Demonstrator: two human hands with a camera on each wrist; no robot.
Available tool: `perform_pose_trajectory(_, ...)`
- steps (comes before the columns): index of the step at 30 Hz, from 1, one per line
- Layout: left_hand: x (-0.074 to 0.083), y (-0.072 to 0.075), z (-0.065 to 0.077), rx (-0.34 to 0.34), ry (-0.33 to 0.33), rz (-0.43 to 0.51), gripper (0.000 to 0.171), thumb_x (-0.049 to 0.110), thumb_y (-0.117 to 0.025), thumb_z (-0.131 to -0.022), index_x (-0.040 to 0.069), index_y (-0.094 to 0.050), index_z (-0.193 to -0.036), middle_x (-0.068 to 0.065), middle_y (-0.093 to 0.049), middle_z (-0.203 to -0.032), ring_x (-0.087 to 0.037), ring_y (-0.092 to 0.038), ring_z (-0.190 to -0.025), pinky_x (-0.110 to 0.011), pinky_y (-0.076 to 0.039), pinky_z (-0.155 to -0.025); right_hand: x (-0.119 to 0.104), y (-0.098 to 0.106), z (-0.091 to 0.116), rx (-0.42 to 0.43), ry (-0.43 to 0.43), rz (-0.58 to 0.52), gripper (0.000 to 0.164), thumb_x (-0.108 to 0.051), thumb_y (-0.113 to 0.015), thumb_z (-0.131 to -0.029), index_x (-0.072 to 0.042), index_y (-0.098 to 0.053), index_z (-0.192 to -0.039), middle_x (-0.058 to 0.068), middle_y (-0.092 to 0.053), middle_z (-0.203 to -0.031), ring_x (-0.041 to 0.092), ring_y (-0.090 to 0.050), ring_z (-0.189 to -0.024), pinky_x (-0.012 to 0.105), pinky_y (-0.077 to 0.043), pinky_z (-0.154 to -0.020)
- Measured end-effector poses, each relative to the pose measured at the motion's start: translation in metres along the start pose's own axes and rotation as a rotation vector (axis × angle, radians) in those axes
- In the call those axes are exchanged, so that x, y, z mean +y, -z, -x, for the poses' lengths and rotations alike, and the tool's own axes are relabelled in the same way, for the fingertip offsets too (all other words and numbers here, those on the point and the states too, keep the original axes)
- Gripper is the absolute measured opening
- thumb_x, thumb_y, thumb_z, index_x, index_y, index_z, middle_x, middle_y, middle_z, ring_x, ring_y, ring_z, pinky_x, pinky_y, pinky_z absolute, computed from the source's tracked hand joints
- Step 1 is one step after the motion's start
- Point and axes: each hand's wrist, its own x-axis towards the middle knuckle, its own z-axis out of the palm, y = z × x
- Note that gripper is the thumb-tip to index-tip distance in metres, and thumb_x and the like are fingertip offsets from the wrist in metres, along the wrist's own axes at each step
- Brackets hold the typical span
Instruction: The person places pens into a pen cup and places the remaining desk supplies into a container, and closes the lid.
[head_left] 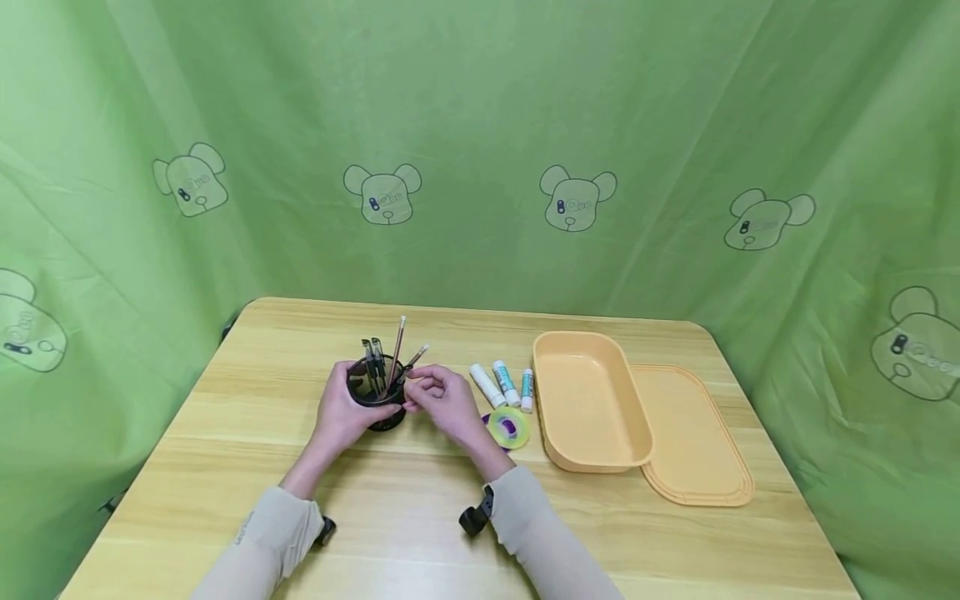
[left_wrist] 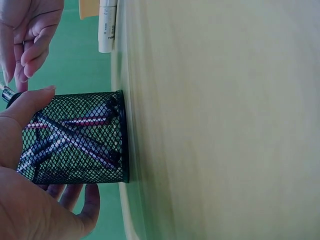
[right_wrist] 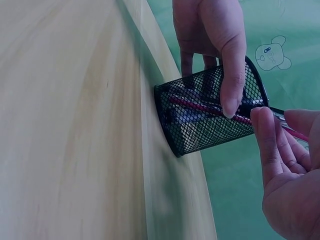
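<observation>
A black mesh pen holder [head_left: 387, 421] stands upright on the table, with two black pens [head_left: 373, 360] and two eraser-tipped pencils [head_left: 397, 343] rising from it. My left hand [head_left: 343, 412] grips its side, thumb at the front near the rim. At the right of the rim is my right hand [head_left: 448, 404], its fingers bent beside the leaning pencil [head_left: 420, 354]. In the right wrist view, its fingertips [right_wrist: 262, 120] are close to a dark, shiny end at the mesh rim; whether they pinch it is unclear. Pens and a red shaft show through the mesh [left_wrist: 75, 170].
Right of the hands lie three white-and-teal glue sticks [head_left: 507, 385] and a yellow-green tape roll [head_left: 517, 435] with purple parts. Farther right stands an orange box [head_left: 592, 408], beside its flat orange lid [head_left: 697, 433]. A green curtain [head_left: 480, 267] hangs behind the table.
</observation>
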Motion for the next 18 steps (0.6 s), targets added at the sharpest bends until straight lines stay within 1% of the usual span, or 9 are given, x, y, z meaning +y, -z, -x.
perform_pose_trajectory(4, 0.000, 0.000, 0.000, 0.006, 0.009, -0.010, 0.094, 0.029, -0.095, -0.053, 0.007, -0.042, -0.127, -0.008, -0.052, -0.124, -0.027, -0.050, -0.116, -0.045, -0.037, -0.105, 0.001, 0.004, 0.001, 0.018, -0.007, 0.023, 0.030, -0.001, -0.064, -0.089, 0.008, -0.058, -0.117, 0.030, -0.064, -0.098, 0.043, -0.067, -0.085, 0.039, -0.059, -0.076)
perform_pose_trajectory(7, 0.000, 0.000, 0.002, 0.007, 0.019, -0.022, 0.097, 0.033, -0.095, -0.052, 0.009, -0.042, -0.129, -0.008, -0.052, -0.126, -0.028, -0.049, -0.118, -0.046, -0.037, -0.106, 0.000, 0.009, 0.003, 0.020, -0.017, 0.034, 0.031, -0.003, -0.064, -0.090, 0.008, -0.058, -0.118, 0.029, -0.065, -0.099, 0.042, -0.067, -0.086, 0.037, -0.059, -0.076)
perform_pose_trajectory(10, 0.000, -0.001, 0.004, 0.002, 0.038, -0.029, 0.108, 0.039, -0.095, -0.050, 0.010, -0.037, -0.136, -0.011, -0.048, -0.134, -0.029, -0.046, -0.124, -0.047, -0.034, -0.109, -0.002, 0.017, 0.006, 0.013, -0.019, 0.045, 0.032, -0.003, -0.063, -0.090, 0.009, -0.057, -0.120, 0.029, -0.065, -0.099, 0.042, -0.067, -0.086, 0.037, -0.059, -0.077)
perform_pose_trajectory(12, 0.001, -0.002, 0.007, 0.006, 0.054, -0.043, 0.119, 0.044, -0.094, -0.048, 0.014, -0.030, -0.144, -0.010, -0.041, -0.142, -0.030, -0.041, -0.130, -0.049, -0.032, -0.112, -0.006, 0.023, 0.008, 0.010, -0.014, 0.056, 0.033, -0.003, -0.063, -0.090, 0.010, -0.056, -0.120, 0.028, -0.065, -0.098, 0.043, -0.067, -0.087, 0.038, -0.059, -0.077)
perform_pose_trajectory(15, 0.008, -0.001, 0.012, 0.048, 0.037, -0.062, 0.133, 0.049, -0.093, -0.045, 0.026, -0.017, -0.151, -0.006, -0.029, -0.150, -0.030, -0.033, -0.135, -0.052, -0.031, -0.111, -0.014, 0.035, 0.011, 0.020, 0.012, 0.080, 0.033, -0.001, -0.063, -0.090, 0.011, -0.055, -0.120, 0.026, -0.066, -0.097, 0.044, -0.067, -0.087, 0.039, -0.059, -0.077)
perform_pose_trajectory(16, 0.011, 0.000, 0.013, 0.074, 0.021, -0.075, 0.135, 0.050, -0.093, -0.044, 0.031, -0.014, -0.152, -0.003, -0.026, -0.152, -0.029, -0.032, -0.135, -0.053, -0.031, -0.111, -0.017, 0.040, 0.012, 0.024, 0.018, 0.099, 0.033, -0.002, -0.063, -0.090, 0.010, -0.056, -0.120, 0.024, -0.066, -0.097, 0.043, -0.067, -0.087, 0.038, -0.059, -0.077)
perform_pose_trajectory(18, 0.019, 0.002, 0.015, 0.132, -0.036, -0.086, 0.135, 0.051, -0.093, -0.044, 0.037, -0.013, -0.151, 0.003, -0.021, -0.154, -0.026, -0.029, -0.137, -0.055, -0.030, -0.110, -0.023, 0.049, 0.015, 0.040, 0.038, 0.137, 0.033, -0.002, -0.063, -0.090, 0.009, -0.056, -0.120, 0.023, -0.066, -0.097, 0.039, -0.068, -0.085, 0.037, -0.059, -0.076)
